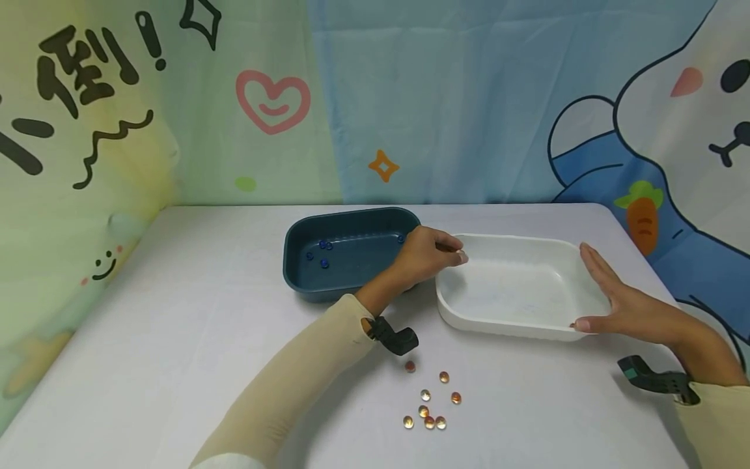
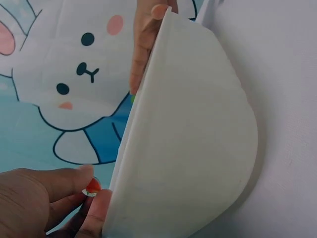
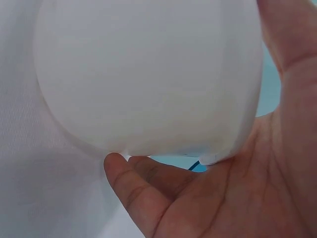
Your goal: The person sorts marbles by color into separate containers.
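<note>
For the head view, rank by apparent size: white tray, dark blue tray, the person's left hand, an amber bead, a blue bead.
1. White tray
2. Dark blue tray
3. Left hand
4. Amber bead and blue bead: unranked; the blue looks slightly smaller but lies farther away.

We note a glossy, glass-like bead [image 2: 92,187] in our left hand [image 1: 430,253]. Beside this grip: smooth, plastic-looking tray [image 2: 193,124]; below: matt cloth [image 1: 205,312].
</note>
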A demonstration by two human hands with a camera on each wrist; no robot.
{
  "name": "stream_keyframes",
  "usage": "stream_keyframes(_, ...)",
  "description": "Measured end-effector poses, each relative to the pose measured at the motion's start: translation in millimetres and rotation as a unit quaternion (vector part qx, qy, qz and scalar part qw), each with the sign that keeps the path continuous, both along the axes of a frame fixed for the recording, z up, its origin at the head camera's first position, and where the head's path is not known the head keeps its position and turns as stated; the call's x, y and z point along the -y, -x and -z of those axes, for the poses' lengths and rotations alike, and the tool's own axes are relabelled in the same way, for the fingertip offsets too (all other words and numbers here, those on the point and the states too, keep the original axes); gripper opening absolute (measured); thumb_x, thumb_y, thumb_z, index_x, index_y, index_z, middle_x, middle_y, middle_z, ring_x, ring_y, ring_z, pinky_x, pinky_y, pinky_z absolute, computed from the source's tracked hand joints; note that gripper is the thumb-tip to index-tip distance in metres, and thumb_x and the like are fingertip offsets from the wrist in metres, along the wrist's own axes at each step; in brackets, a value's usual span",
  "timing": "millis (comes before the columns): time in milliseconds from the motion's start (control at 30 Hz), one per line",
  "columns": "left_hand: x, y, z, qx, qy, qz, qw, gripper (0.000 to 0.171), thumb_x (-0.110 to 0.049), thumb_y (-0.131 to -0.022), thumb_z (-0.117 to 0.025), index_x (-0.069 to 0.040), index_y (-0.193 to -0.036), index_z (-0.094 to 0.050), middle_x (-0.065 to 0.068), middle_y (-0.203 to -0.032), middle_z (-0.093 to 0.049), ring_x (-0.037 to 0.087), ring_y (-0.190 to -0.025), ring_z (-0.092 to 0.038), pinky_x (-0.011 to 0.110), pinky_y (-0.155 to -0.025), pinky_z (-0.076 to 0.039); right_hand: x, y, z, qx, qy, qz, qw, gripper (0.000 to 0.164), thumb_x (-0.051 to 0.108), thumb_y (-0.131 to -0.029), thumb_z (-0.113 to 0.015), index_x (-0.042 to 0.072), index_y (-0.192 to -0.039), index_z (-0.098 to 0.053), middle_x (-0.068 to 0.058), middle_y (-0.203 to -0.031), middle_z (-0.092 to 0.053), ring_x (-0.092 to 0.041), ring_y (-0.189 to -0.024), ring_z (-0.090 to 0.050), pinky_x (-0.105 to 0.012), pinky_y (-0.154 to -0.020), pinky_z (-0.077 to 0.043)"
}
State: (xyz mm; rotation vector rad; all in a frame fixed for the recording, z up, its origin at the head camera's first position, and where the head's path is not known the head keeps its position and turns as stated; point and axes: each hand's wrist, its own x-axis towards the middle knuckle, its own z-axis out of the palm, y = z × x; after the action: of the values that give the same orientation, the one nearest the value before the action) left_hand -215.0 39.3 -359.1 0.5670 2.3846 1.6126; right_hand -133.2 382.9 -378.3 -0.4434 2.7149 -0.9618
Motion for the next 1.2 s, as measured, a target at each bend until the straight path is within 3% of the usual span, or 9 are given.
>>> stream_keyframes(500,0,2.8,2.4,0.0,-0.012,0.0,0.9999,0.018,-0.005,-0.088,-0.072,0.003,-0.104,-0.073,0.003,-0.086,-0.07,0.01,-0.074,-0.065,0.022,-0.066,-0.052,1,1.9,-0.9,0.01,-0.014,0.005,1.0,0.125,0.026,-0.077,-0.079,0.034,-0.15,0.022,0.0,-0.157,0.029,-0.05,-0.14,0.014,-0.081,-0.078,-0.021)
stream_keyframes(667,0,1.4,3.1,0.01,-0.01,0.003,0.9999,0.018,-0.005,-0.088,-0.071,0.002,-0.104,-0.073,0.001,-0.086,-0.07,0.009,-0.075,-0.064,0.022,-0.066,-0.051,2,1.5,-0.3,0.013,-0.009,0.005,1.0,0.125,0.025,-0.078,-0.079,0.03,-0.15,0.023,-0.002,-0.157,0.028,-0.049,-0.14,0.015,-0.081,-0.081,-0.02)
stream_keyframes(933,2,-22.4,-2.3,-0.018,0.049,0.081,0.9953,0.017,-0.008,-0.09,-0.07,0.0,-0.105,-0.074,-0.003,-0.087,-0.07,0.005,-0.077,-0.062,0.018,-0.067,-0.05,1,0.9,0.6,0.008,-0.013,0.007,1.0,0.126,0.024,-0.077,-0.08,0.032,-0.15,0.022,-0.001,-0.157,0.028,-0.047,-0.14,0.016,-0.081,-0.08,-0.02)
stream_keyframes(1200,0,-43.7,-2.1,-0.043,0.047,0.127,0.9899,0.016,-0.009,-0.09,-0.07,-0.002,-0.104,-0.074,-0.004,-0.093,-0.071,0.0,-0.08,-0.06,0.015,-0.07,-0.049,1,-0.7,-1.6,0.008,-0.006,0.007,1.0,0.126,0.023,-0.076,-0.079,0.036,-0.149,0.023,-0.001,-0.157,0.028,-0.049,-0.14,0.015,-0.081,-0.078,-0.021)
